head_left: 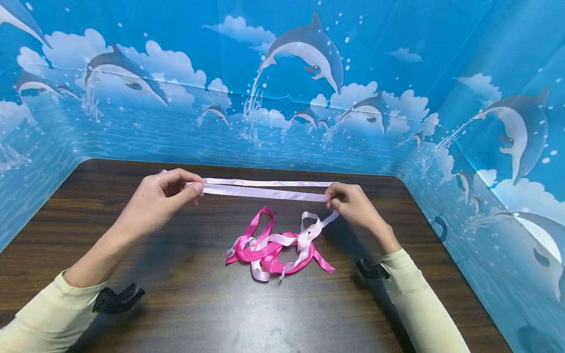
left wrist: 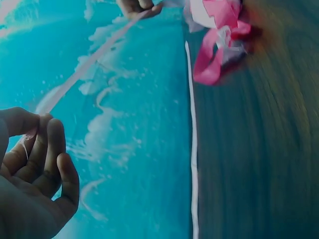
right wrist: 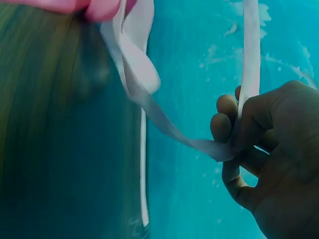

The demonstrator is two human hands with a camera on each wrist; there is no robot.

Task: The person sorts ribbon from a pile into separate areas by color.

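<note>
A pale pink satin ribbon is stretched in the air between both hands. My left hand pinches it near one end between thumb and fingers; a loose thread hangs there in the left wrist view. My right hand pinches the same ribbon further along. From its fingers the ribbon runs down, seen as a slack twisted length in the right wrist view, to a loose tangle. In that tangle, bright pink ribbon and pale ribbon loop through each other on the table.
Another narrow pale strip lies behind the held ribbon, near the far edge of the dark wooden table. A blue dolphin-print curtain stands behind and beside the table. Black straps sit at both wrists, over pale yellow sleeves.
</note>
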